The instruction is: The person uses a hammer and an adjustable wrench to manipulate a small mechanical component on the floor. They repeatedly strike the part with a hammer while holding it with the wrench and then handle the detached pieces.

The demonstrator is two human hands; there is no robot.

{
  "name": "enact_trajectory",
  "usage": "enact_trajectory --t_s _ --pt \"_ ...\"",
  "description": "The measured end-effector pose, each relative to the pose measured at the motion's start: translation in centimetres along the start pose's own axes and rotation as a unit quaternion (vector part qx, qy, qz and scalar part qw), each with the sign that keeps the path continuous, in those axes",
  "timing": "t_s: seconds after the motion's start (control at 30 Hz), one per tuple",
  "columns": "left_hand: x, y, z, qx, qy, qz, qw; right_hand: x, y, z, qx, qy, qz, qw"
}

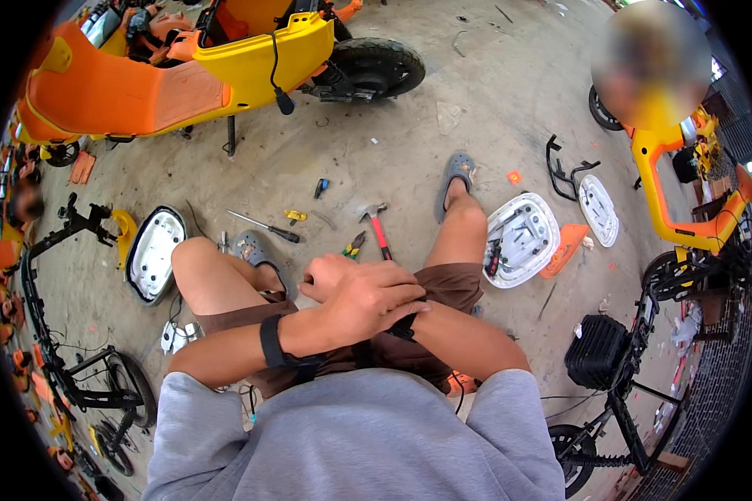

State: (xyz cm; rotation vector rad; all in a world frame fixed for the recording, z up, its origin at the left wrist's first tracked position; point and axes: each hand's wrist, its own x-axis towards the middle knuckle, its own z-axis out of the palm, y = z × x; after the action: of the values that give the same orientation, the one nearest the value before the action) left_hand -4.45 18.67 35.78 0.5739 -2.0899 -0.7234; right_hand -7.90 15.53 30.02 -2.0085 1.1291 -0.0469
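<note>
Black wristband [404,326] sat around my right wrist [433,322] in the head view, my left hand [363,302] draped over it, though whether grasping I couldn't tell; my right hand [322,274], partly covered, looked loosely curled. It seemed already on, its fastening hidden, while the hammer [380,235] and screwdriver [267,227] lay unheld on the floor [393,184].
</note>
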Motion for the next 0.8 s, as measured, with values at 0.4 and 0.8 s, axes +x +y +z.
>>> enact_trajectory --t_s 0.4,0.8 --pt "-4.4 -1.0 0.4 -0.368 0.167 -0.433 0.806 1.3 6.5 -9.7 0.68 0.352 0.095 0.636" --pt "1.5 -0.6 1.4 -0.465 -0.037 -0.564 0.681 1.5 10.3 -7.8 -0.201 0.348 -0.186 0.897"
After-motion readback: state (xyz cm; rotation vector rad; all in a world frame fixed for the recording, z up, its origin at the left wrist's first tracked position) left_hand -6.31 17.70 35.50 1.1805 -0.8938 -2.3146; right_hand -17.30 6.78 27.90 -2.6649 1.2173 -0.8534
